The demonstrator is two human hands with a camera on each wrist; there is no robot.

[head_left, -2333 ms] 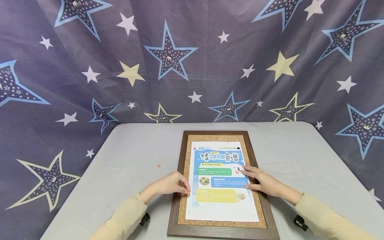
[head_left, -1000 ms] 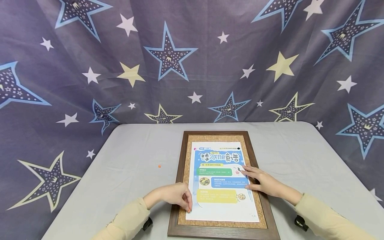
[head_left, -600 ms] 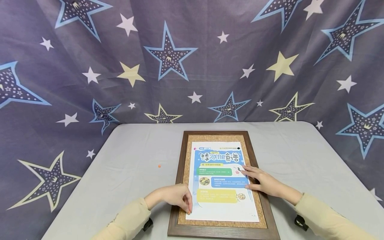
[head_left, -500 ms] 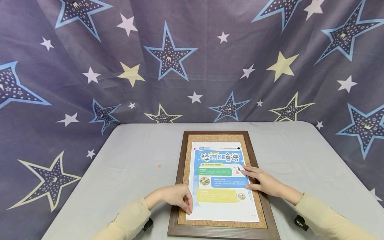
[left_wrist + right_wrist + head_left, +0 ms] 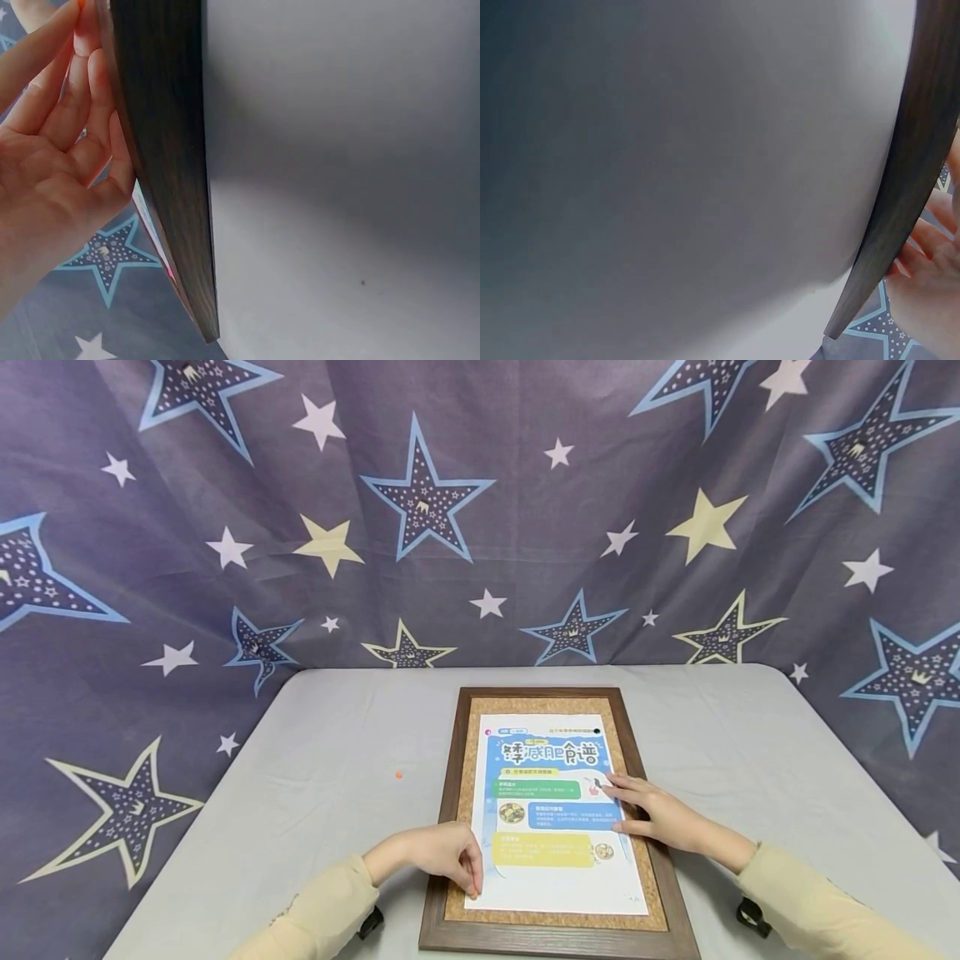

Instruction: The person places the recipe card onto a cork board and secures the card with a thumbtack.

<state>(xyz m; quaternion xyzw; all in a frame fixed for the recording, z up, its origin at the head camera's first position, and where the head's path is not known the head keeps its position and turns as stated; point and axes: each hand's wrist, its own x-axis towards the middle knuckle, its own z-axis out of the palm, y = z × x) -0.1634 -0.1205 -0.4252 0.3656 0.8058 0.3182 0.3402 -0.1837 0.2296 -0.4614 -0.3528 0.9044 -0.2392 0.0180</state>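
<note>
A printed poster [image 5: 555, 885] lies on a cork board [image 5: 543, 704] with a dark wooden frame [image 5: 558, 937]. My left hand [image 5: 442, 852] is at the poster's lower left corner, thumb and finger pinching a small orange push pin [image 5: 80, 4] against it. In the left wrist view the other fingers hang beside the frame's edge. My right hand [image 5: 660, 814] rests on the poster's right edge and the frame, its fingers straight and spread. A pink push pin [image 5: 488, 732] sits in the upper left corner, a black push pin [image 5: 597, 731] in the upper right.
A second small orange piece [image 5: 399, 775] lies on the grey-white table [image 5: 337, 735], left of the board. Behind the table hangs a star-patterned curtain [image 5: 517, 527]. Each wrist has a black strap with a device.
My left hand has moved down the poster's left edge to its lower corner with the orange push pin, then stays nearly still, sinking slightly. My right hand has not moved.
</note>
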